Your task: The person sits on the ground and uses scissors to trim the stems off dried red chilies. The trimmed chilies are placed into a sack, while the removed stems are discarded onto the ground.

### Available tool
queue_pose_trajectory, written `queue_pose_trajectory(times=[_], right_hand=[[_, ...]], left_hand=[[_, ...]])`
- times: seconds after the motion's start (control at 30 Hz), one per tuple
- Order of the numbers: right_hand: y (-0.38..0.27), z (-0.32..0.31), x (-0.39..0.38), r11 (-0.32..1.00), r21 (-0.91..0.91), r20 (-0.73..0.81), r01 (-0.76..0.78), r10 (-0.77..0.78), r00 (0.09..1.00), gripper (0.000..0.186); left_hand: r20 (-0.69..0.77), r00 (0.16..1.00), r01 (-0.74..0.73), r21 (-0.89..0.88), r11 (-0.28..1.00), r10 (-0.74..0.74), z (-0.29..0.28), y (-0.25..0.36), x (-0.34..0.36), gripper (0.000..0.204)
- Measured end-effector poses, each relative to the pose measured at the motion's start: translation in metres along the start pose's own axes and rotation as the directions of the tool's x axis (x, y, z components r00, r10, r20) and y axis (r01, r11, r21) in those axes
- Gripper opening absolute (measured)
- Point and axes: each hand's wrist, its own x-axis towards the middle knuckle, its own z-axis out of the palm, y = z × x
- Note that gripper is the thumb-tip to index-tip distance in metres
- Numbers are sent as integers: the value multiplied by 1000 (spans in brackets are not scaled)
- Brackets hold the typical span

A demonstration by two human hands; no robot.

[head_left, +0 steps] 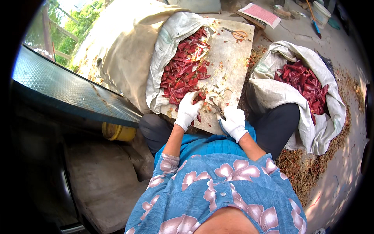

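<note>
My left hand (187, 110), in a white glove, is closed on a dried red chili pepper (199, 117) at the board's near edge. My right hand (233, 121), gloved as well, grips dark-bladed scissors (214, 105), whose tips point toward the left hand. How far the blades are parted is too small to tell. A heap of dried red chilies (181, 74) spills from the mouth of a white woven sack (156, 58) onto the pale board (228, 58). Seeds and stem bits (220, 87) are scattered between the hands and beyond them.
Orange-handled scissors (238, 35) lie at the board's far end. To my right stands an open white sack (272, 87) holding more red chilies (302, 80). Dry stem litter (300, 175) covers the ground beside it. A quilted metallic panel (74, 80) and yellow bucket (119, 132) are at left.
</note>
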Motion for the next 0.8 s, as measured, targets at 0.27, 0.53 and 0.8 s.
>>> queue_pose_trajectory(times=[0.27,0.53,0.8], right_hand=[[-4,-11,0,999,24,128,-37,34,991,30],[12,8,-11,756,642,340,-129,-130,932,36],[-5,8,-20,-701,526,373,-481,-318,871,43]], left_hand=[[11,996,-91,184,979,90,11,31,-27,41],[17,1000,-8,-182,983,11,16,7,-33,38],[349,921,370,-923,109,-172,35,4,-39,22]])
